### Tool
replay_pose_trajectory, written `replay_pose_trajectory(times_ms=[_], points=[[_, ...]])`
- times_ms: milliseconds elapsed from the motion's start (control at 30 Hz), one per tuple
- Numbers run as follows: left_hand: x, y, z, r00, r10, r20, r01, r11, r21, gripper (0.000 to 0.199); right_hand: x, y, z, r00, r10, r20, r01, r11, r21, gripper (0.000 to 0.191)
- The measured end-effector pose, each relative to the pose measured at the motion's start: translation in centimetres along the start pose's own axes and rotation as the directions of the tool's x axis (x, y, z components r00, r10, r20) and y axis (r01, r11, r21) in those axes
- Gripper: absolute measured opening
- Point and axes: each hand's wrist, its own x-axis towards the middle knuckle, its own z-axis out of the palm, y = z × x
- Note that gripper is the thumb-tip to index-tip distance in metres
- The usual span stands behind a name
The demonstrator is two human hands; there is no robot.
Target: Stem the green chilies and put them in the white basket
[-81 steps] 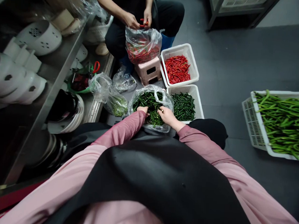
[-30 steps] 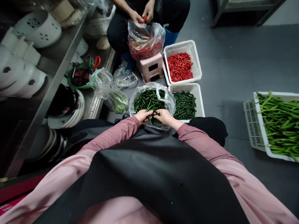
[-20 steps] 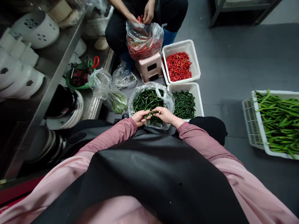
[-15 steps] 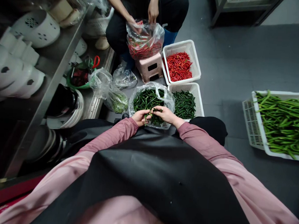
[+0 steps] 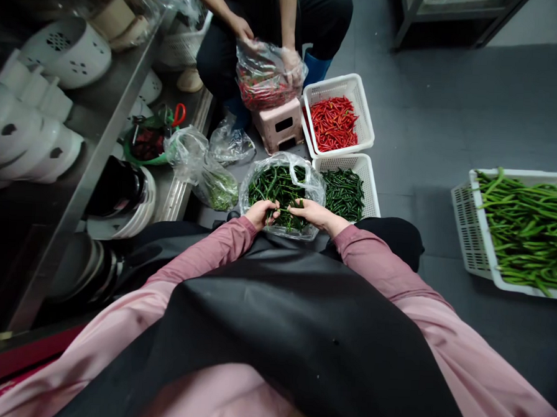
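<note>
A clear plastic bag (image 5: 316,184) of green chillies (image 5: 273,183) stands open on the floor before my knees. Over its near side are both my hands, a little apart. My left hand (image 5: 261,214) has its fingers curled together around green chillies. My right hand (image 5: 312,213) pinches green chillies between thumb and fingers. Just right of the bag, a white basket (image 5: 372,187) holds more green chillies (image 5: 343,194). Behind it, another white basket (image 5: 365,113) contains red chillies (image 5: 333,124).
Opposite me a seated co-worker (image 5: 293,66) has both hands at a bag of red chillies (image 5: 261,86) on a pink stool (image 5: 278,126). A metal shelf (image 5: 110,125) with white pots runs along the left. Far right stands a basket (image 5: 473,231) of long green peppers.
My hands have moved apart; they were together over the bag. The co-worker's hand on the right of the picture has gone down into the bag of red chillies.
</note>
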Motion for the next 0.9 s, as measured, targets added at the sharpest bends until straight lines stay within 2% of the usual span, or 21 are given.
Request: replay_pose_trajectory(times_ms=[100,233,333,467,600,700,800,867,900], points=[[0.3,-0.1,-0.1,0.997,0.005,-0.075,-0.007,0.999,-0.032,0.014,0.1,0.0,-0.2,1.000,-0.014,0.005,0.014,1.000,0.015,0.030],[0.2,0.0,0.3,0.990,-0.028,-0.142,0.022,0.999,-0.042,0.025,0.1,-0.4,-0.3,0.985,-0.139,-0.103,0.133,0.990,-0.056,0.026],[0.1,0.0,0.7,0.992,-0.042,-0.118,0.041,0.999,-0.015,0.025,0.3,-0.6,-0.4,0.968,-0.224,-0.110,0.204,0.964,-0.172,0.026],[0.1,-0.3,1.3,0.998,0.037,-0.040,-0.037,0.999,0.001,0.024,0.4,-0.4,-0.3,0.967,-0.254,-0.035,0.237,0.938,-0.252,0.025],[0.1,-0.3,1.7,0.991,0.102,-0.083,-0.100,0.995,0.018,0.019,0.1,-0.5,0.3,0.984,-0.170,-0.056,0.156,0.968,-0.194,0.028],[0.1,-0.1,1.9,0.979,0.173,-0.110,-0.163,0.982,0.099,0.016,-0.4,-0.9,0.6,0.997,-0.037,0.068,0.040,0.998,-0.041,0.031],[0.0,0.1,2.0,0.953,0.283,-0.108,-0.252,0.939,0.235,0.017,-0.8,-1.3,0.7,0.981,0.041,0.188,-0.053,0.997,0.061,0.029],[0.2,0.2,2.1,0.931,0.349,-0.103,-0.300,0.896,0.326,0.015,-0.9,-1.4,0.7,0.986,0.067,0.152,-0.066,0.998,-0.009,0.024],[0.3,0.2,2.2,0.920,0.376,-0.110,-0.312,0.874,0.373,0.013,-0.9,-1.5,0.8,0.992,0.065,0.112,-0.054,0.993,-0.101,0.021]])
